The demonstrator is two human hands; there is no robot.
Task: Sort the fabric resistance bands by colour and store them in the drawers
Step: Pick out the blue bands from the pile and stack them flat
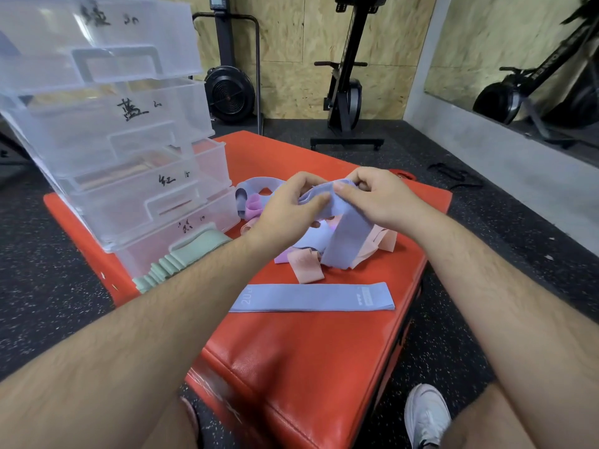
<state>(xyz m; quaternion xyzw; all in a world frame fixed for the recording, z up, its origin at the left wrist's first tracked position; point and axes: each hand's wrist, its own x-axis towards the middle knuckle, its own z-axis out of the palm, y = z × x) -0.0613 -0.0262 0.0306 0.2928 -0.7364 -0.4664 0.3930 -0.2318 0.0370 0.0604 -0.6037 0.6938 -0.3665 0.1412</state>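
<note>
Both hands hold one blue fabric band [348, 234] above a heap of bands; my left hand [287, 209] pinches its top edge and my right hand [376, 197] grips the same edge beside it. The band hangs down onto the pile of pink, peach and blue bands [306, 259]. A flattened blue band [312, 297] lies on the red mat nearer me. Green bands [175, 262] are stacked at the foot of the clear drawer unit [107, 131], whose drawers carry handwritten labels and stand partly pulled out.
Everything sits on a red padded box [291, 358] over dark rubber flooring. Rowing machines [345, 92] stand by the chipboard wall behind. A mirror is at the right. My white shoe [426, 416] is at the box's near right corner.
</note>
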